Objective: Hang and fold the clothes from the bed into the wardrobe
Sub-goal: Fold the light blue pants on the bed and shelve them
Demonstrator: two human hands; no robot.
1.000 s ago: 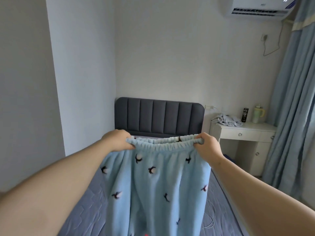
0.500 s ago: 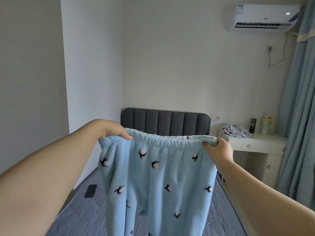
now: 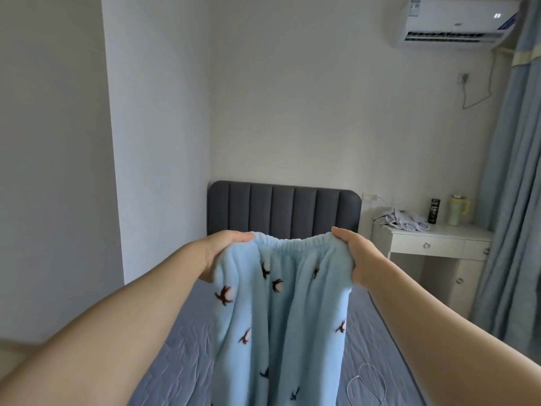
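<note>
Hidden or unclear, left to right:
- My left forearm runs out of the lower-left corner.
- On my left hand (image 3: 222, 253) only the thumb and the edge of the palm show. The fingers are behind the cloth.
- The blue fleece garment (image 3: 287, 306) is cut off by the bottom edge, so I cannot tell its length or whether it splits into legs. It covers the middle of the bed (image 3: 181, 356) and the foot of the grey headboard (image 3: 281, 209).
- The fingers of my right hand (image 3: 358, 259) are likewise tucked behind fabric.
- A thin white cable (image 3: 369, 385) on the bed loops toward the lower edge.
- On the white surface (image 3: 439, 237) beside the bed lies a crumpled pale cloth (image 3: 405, 221); I cannot tell what kind.
- The label on the dark can (image 3: 434, 210) is too small to read. A green lidded cup (image 3: 457, 212) stands just beside it.

Garment and grip:
- The garment is held up in the air above the bed, in front of the headboard.
- Its elastic waistband (image 3: 292, 244) is on top, sagging slightly between the two hands.
- The left grip pinches the waistband's left end, thumb on top.
- The right grip bunches the right end, with a fold of fleece gathered under the palm.
- Both grips are closed on cloth.
- The fabric hangs down from them in soft folds, with dark bird-like marks scattered over it.
</note>
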